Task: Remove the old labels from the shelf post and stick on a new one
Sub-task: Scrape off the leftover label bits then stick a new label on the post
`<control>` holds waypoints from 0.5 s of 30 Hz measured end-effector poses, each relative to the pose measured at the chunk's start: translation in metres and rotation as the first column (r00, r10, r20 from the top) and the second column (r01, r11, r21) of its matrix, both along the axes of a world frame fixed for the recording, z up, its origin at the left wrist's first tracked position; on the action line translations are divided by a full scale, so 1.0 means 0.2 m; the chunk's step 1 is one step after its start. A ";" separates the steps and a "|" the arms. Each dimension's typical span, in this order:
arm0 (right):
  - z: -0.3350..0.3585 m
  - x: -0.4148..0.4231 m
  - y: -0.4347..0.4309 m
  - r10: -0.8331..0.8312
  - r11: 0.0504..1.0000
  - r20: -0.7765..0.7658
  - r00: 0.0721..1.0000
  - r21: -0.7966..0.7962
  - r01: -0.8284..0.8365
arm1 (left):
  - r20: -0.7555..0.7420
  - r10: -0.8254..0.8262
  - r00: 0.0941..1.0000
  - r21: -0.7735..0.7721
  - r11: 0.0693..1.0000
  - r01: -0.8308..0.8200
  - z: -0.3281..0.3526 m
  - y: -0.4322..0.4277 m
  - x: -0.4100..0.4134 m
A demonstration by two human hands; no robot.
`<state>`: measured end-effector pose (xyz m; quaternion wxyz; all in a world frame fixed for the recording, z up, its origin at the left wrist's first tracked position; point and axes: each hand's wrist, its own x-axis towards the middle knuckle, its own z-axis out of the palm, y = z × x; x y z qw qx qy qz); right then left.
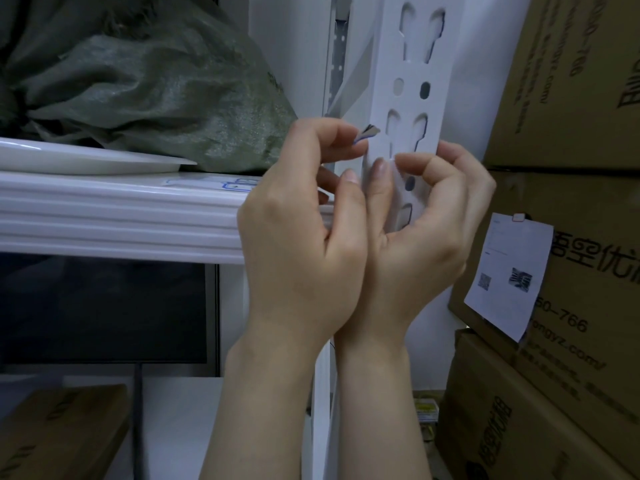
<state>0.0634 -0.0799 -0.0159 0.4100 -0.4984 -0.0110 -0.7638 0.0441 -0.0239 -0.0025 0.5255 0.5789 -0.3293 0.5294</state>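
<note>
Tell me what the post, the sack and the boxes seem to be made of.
The post looks like sheet steel with a smooth white coating, judging by its crisp punched keyhole slots. The sack is probably woven plastic in dull green: it shows a fine weave with a slight sheen. The boxes look like brown cardboard, matte, with black print, likely corrugated, though no cut edge shows it.

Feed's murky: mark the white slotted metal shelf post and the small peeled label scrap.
white slotted metal shelf post (412, 72): head view, front face.
small peeled label scrap (367, 133): head view, free end.
</note>
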 end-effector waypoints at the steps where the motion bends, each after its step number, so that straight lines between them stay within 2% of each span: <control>1: 0.00 0.00 0.00 -0.005 1.000 -0.002 1.000 0.000 0.005 | 0.001 0.001 1.000 0.001 1.000 -0.001 0.00 0.00 0.00; 15: -0.01 0.01 0.00 0.002 1.000 0.010 1.000 0.031 -0.003 | 0.000 -0.004 1.000 -0.004 1.000 0.004 0.00 -0.01 0.01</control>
